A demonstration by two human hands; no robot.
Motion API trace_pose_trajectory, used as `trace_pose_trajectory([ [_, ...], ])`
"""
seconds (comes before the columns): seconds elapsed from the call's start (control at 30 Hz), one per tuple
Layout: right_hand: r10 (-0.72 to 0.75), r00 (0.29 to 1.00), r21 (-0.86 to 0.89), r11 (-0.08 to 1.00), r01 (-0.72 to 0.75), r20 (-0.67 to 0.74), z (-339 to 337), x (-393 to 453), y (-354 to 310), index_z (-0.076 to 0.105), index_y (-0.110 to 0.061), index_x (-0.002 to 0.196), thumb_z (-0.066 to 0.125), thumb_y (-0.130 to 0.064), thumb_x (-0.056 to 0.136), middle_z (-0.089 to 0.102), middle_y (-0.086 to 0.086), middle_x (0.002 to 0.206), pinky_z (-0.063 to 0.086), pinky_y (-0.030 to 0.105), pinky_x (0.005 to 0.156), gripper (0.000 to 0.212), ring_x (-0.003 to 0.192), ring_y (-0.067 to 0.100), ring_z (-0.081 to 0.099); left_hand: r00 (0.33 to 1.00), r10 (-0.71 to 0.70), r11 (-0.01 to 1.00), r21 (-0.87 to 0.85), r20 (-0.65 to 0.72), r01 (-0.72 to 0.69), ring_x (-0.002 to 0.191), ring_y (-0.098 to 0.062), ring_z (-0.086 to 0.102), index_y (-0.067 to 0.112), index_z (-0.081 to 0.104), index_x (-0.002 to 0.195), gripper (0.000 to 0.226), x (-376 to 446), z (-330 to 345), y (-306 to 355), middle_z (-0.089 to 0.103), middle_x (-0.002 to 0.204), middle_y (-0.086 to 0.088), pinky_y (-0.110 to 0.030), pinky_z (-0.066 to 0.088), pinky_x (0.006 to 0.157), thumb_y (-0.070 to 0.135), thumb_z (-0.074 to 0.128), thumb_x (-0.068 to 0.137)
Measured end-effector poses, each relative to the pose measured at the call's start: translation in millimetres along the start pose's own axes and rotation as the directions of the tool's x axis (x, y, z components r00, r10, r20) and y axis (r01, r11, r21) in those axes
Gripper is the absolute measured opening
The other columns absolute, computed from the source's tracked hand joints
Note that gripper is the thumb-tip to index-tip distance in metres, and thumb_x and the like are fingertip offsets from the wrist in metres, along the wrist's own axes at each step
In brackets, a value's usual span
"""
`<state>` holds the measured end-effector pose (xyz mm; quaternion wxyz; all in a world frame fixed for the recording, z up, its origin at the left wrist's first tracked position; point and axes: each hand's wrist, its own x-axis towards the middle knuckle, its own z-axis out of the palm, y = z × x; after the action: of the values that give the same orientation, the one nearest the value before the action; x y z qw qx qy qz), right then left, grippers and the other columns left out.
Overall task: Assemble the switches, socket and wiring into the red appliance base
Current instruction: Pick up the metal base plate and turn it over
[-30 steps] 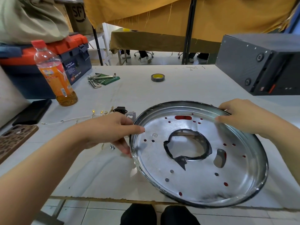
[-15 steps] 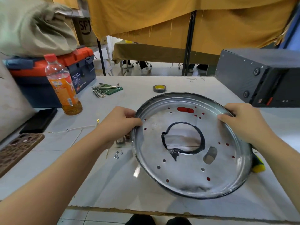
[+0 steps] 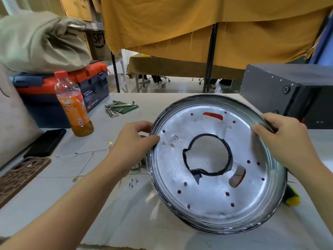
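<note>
Both hands tilt the base — silver inside toward camera.

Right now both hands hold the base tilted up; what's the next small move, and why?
Probably lay the base flat again: left hand and right hand both grip its rim, so neither can reach the wires or screws beside it.

Left hand, right hand: pinching grip.
</note>
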<state>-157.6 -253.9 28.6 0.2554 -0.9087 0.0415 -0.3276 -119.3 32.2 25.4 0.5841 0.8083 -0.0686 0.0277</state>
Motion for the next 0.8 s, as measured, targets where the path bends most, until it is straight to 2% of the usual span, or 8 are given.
trace_pose_trajectory([
  [0.1,-0.002,1.000,0.004,1.000,0.002,0.000,-1.3,-1.1,-1.2,0.053,0.011,0.074,0.058,-0.009,0.087,0.050,0.029,0.065,0.029,0.031,0.052,0.024,0.061,0.036,0.039,1.000,0.014,1.000,0.012,-0.006,-0.014,0.055,-0.017,0.062,0.025,0.069,0.082,0.022,-0.7,0.1,0.2,0.071,0.069,-0.004,-0.036,0.051,0.057,0.004,0.062,0.081],
  [0.23,-0.015,1.000,0.009,1.000,0.015,0.004,-3.1,-2.3,-0.9,0.055,0.011,0.078,0.057,-0.008,0.088,0.053,0.030,0.068,0.036,0.033,0.055,0.022,0.067,0.042,0.046,1.000,0.020,0.999,0.025,-0.014,-0.019,0.062,-0.026,0.065,0.026,0.068,0.086,0.021,-1.0,-0.1,-1.0,0.072,0.073,-0.004,-0.052,0.055,0.060,0.007,0.063,0.080],
  [0.37,-0.022,1.000,0.019,1.000,0.022,0.008,-3.6,-2.9,-0.6,0.057,0.012,0.082,0.056,-0.007,0.088,0.055,0.030,0.070,0.034,0.032,0.055,0.020,0.071,0.044,0.049,1.000,0.001,1.000,0.008,-0.004,-0.001,0.062,-0.026,0.057,0.029,0.068,0.083,0.021,-0.6,-0.4,-3.0,0.070,0.074,-0.009,-0.044,0.046,0.061,0.008,0.064,0.079],
  [0.5,-0.014,1.000,0.020,1.000,0.014,0.018,-2.4,-3.2,-1.0,0.054,0.010,0.076,0.055,-0.006,0.088,0.053,0.029,0.068,0.031,0.030,0.054,0.020,0.069,0.044,0.049,1.000,0.000,1.000,0.015,0.005,0.000,0.063,-0.027,0.059,0.028,0.067,0.087,0.022,-0.8,-1.3,-3.6,0.071,0.075,-0.007,-0.044,0.046,0.063,0.008,0.063,0.079],
  [0.6,-0.011,1.000,0.031,0.999,0.010,0.023,-1.9,-4.1,-1.4,0.057,0.008,0.078,0.055,-0.005,0.087,0.055,0.027,0.069,0.032,0.029,0.055,0.015,0.069,0.040,0.049,1.000,0.013,1.000,0.026,0.014,-0.013,0.063,-0.030,0.061,0.029,0.066,0.091,0.025,-1.6,-1.4,-1.9,0.072,0.075,-0.004,-0.054,0.052,0.061,0.006,0.062,0.080],
  [0.7,-0.013,1.000,0.043,0.999,0.012,0.020,-1.6,-4.9,-1.4,0.059,0.005,0.080,0.055,-0.004,0.086,0.057,0.025,0.069,0.034,0.030,0.056,0.012,0.071,0.040,0.050,1.000,0.015,0.999,0.035,0.020,-0.015,0.075,-0.042,0.066,0.032,0.064,0.093,0.030,-2.4,-1.4,-0.1,0.073,0.076,-0.001,-0.062,0.051,0.063,0.005,0.062,0.081],
  [0.8,-0.014,1.000,0.061,0.998,0.014,0.000,-1.2,-6.1,-4.0,0.063,0.004,0.086,0.056,-0.003,0.086,0.061,0.025,0.075,0.045,0.037,0.064,0.010,0.076,0.041,0.053,1.000,0.011,0.999,0.035,0.018,-0.011,0.080,-0.047,0.064,0.036,0.064,0.090,0.032,-3.3,-1.4,0.7,0.073,0.078,0.000,-0.067,0.048,0.066,0.005,0.060,0.082],
])
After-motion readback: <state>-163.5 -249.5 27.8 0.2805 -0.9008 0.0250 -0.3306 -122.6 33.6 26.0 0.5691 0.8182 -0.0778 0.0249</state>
